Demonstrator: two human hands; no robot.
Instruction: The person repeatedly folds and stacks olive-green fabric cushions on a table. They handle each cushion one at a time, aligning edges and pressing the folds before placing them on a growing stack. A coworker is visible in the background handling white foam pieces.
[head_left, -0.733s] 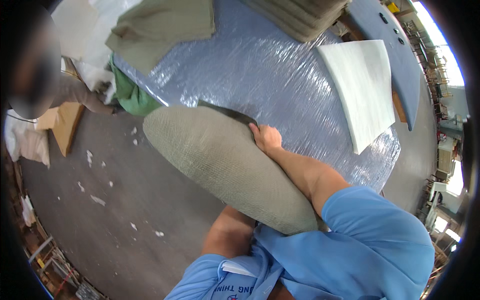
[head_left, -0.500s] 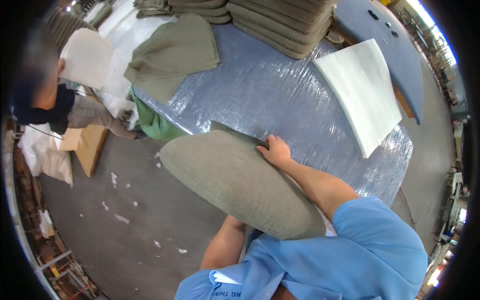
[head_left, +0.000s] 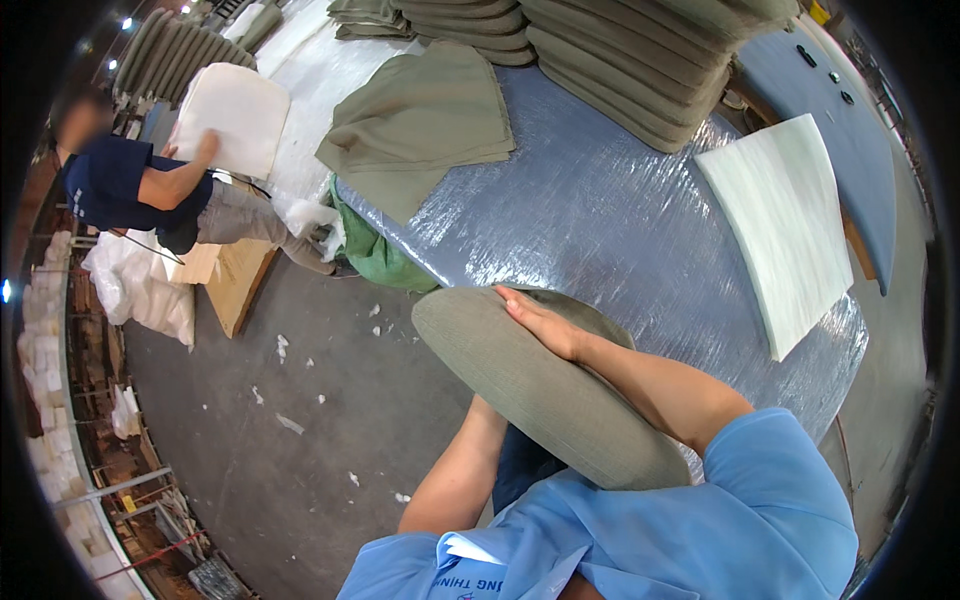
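Note:
A grey-green fabric-covered cushion (head_left: 560, 390) is tilted between my body and the table, its near end against my blue shirt. My right hand (head_left: 540, 322) lies along the cushion's upper edge, fingers stretched out and pressed flat on the fabric. Behind that hand, part of the cushion's darker far side shows. My left forearm (head_left: 455, 470) runs up under the cushion, and the cushion hides my left hand and its fingers.
The plastic-wrapped table (head_left: 590, 215) holds folded grey-green fabric (head_left: 420, 120), stacked cushions (head_left: 630, 70) and a white padding sheet (head_left: 785, 220). At left, a co-worker (head_left: 140, 185) touches a white pad (head_left: 235, 120). White scraps (head_left: 288, 424) dot the floor.
My right hand has shifted from the fabric flap at the cushion's far edge to lie flat on the cushion's upper edge. The cushion has turned a little; the view has swung left.

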